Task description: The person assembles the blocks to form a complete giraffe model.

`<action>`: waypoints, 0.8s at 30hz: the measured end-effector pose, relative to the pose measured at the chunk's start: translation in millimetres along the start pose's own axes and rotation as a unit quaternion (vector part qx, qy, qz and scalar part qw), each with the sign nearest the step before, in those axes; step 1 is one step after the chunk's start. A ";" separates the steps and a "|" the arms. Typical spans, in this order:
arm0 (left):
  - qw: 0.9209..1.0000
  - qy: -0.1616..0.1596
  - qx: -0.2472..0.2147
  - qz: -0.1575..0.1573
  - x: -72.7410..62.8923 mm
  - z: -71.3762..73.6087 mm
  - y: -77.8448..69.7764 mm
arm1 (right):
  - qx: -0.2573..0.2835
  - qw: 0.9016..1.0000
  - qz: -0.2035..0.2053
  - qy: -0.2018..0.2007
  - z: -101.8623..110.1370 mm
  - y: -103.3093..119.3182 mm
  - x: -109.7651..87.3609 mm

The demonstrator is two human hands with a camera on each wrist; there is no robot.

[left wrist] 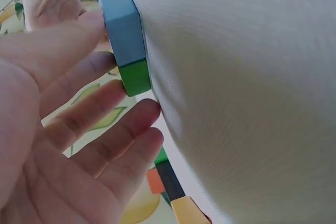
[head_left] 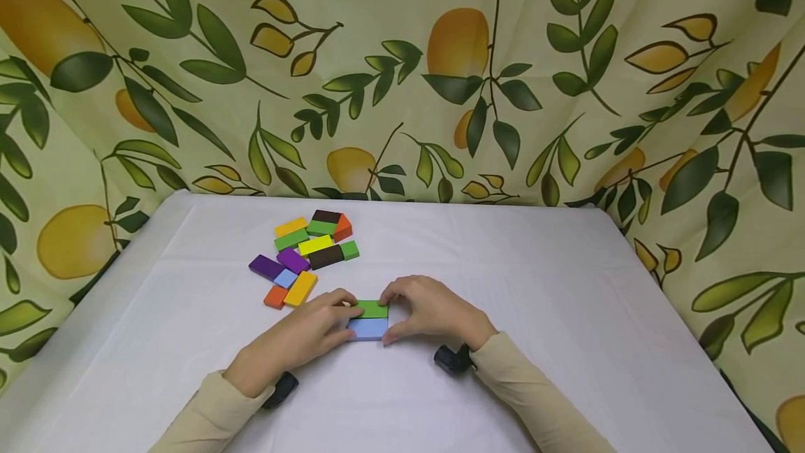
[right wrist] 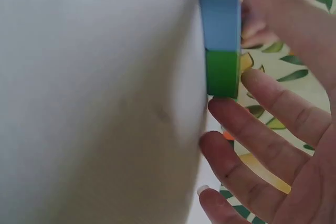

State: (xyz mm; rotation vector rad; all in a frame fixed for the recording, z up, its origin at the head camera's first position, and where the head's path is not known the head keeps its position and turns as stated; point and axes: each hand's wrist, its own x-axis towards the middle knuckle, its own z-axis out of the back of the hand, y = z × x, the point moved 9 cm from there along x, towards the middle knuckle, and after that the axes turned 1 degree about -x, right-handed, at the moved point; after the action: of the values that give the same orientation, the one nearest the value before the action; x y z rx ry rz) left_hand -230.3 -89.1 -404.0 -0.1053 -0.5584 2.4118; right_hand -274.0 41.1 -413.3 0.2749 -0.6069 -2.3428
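Observation:
A green block [head_left: 375, 310] and a light blue block [head_left: 368, 329] lie flat on the white-covered table, long sides touching, green on the far side. My left hand [head_left: 302, 334] holds their left end, its thumb by the blue block and its index finger over the green one. At the right end, my right hand [head_left: 434, 307] spans the pair, thumb at the near blue corner, index finger at the far green corner. Both wrist views show the end faces of the blue block [left wrist: 126, 35] and green block [right wrist: 222, 74] flush together, with the remaining fingers spread loosely.
Left of and beyond the hands lies a loose group of several blocks, among them a purple block [head_left: 266, 267], a dark brown block [head_left: 326, 256], a yellow-orange block [head_left: 300, 289] and an orange triangular block [head_left: 342, 228]. A leaf-and-fruit patterned curtain [head_left: 390, 12] hangs behind the table [head_left: 534, 264].

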 end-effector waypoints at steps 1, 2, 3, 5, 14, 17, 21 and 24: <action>1.000 -0.001 0.000 0.000 0.1 0.3 0.0 | 0.002 1.000 0.002 0.001 1.1 -0.3 0.9; 1.000 -0.001 0.000 0.001 0.1 0.4 0.3 | 0.003 1.000 0.003 0.001 2.5 -0.9 1.9; 1.000 -0.002 0.000 0.002 0.1 0.7 0.4 | 0.004 1.000 0.004 -0.001 4.2 -1.6 3.1; 1.000 -0.003 -0.001 0.003 0.2 0.9 0.8 | 0.008 1.000 0.007 -0.005 8.2 -1.8 5.7; 1.000 -0.007 -0.007 0.006 0.2 -1.3 3.0 | 0.016 0.999 0.007 0.038 5.1 3.7 10.3; 1.000 -0.008 -0.009 0.009 0.3 -1.2 2.9 | 0.010 0.999 0.011 0.047 0.5 5.7 9.9; 1.000 -0.003 -0.009 0.013 0.0 -0.6 1.2 | 0.016 0.999 0.014 0.048 -1.5 7.4 9.9; 1.000 -0.001 -0.007 0.014 -0.7 0.2 -0.2 | 0.015 0.998 0.017 0.053 -1.6 9.0 10.2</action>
State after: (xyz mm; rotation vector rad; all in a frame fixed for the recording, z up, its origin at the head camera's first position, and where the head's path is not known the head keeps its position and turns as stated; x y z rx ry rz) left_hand -229.7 -89.5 -403.8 -0.1188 -0.5789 2.4363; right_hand -275.8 27.8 -410.6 0.3969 -0.5918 -2.2728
